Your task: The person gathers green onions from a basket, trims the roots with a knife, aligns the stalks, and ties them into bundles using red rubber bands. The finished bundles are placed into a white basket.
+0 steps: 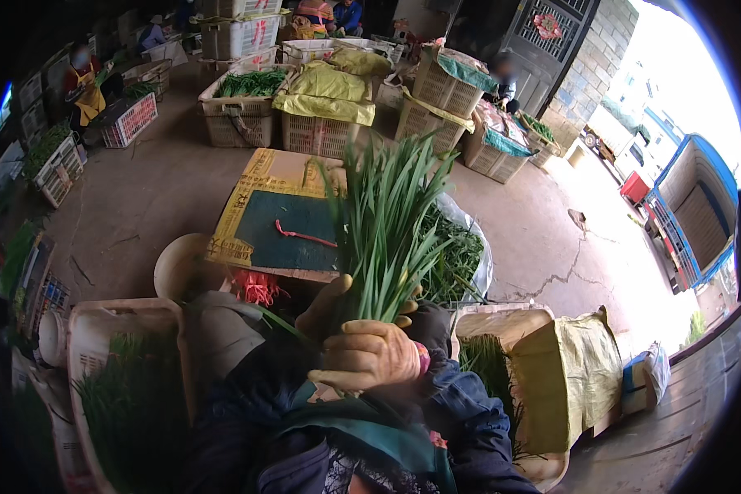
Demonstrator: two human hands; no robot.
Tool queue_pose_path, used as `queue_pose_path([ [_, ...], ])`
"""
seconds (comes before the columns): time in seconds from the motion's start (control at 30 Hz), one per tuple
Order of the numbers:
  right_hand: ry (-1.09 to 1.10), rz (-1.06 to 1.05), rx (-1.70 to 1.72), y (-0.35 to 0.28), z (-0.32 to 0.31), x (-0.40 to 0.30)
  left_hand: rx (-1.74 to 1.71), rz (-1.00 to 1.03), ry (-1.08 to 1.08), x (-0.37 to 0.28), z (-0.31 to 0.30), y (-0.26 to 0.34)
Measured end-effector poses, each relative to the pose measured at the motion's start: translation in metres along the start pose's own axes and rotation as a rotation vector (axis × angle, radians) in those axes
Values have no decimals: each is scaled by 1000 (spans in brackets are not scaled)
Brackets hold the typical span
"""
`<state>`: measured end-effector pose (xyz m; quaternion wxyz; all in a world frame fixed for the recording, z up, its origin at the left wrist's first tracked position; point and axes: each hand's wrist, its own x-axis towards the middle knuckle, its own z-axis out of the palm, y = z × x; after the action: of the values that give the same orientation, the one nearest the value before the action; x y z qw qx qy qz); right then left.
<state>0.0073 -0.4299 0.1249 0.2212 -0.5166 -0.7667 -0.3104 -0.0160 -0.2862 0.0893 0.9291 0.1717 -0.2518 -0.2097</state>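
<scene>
A thick bunch of long flat green leaves, like garlic chives [386, 228], stands upright before my chest with its tips away from me. My right hand [370, 355], in a pale glove, is wrapped around its lower stems. My gloved left hand [321, 309] cups the bunch from behind, thumb on the left side and fingertips showing on the right. Beyond the bunch is a low work surface covered with cardboard [265, 170] and a dark green mat [284, 216]. One pink-red tie [305, 234] lies on the mat. Several red ties [256, 286] hang below its near edge.
Crates of greens flank me, one left [123, 302] and one right [506, 315] with a yellow woven sack [583, 370]. A plastic bag [478, 241] of loose leaves lies beyond. Stacked crates [318, 133] stand farther off. Several people work around; a truck [691, 210] is outside.
</scene>
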Motion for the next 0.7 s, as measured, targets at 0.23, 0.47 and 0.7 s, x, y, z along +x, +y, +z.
queue_pose_path([
  [0.23,-242,33,-47,18,9,-9,23,-66,307,-12,-48,33],
  [0.47,107,1150,651,25,5,-104,184,-32,558,-10,-48,37],
  [0.7,692,1199,1565,109,49,-74,591,-118,562,3,-46,34],
])
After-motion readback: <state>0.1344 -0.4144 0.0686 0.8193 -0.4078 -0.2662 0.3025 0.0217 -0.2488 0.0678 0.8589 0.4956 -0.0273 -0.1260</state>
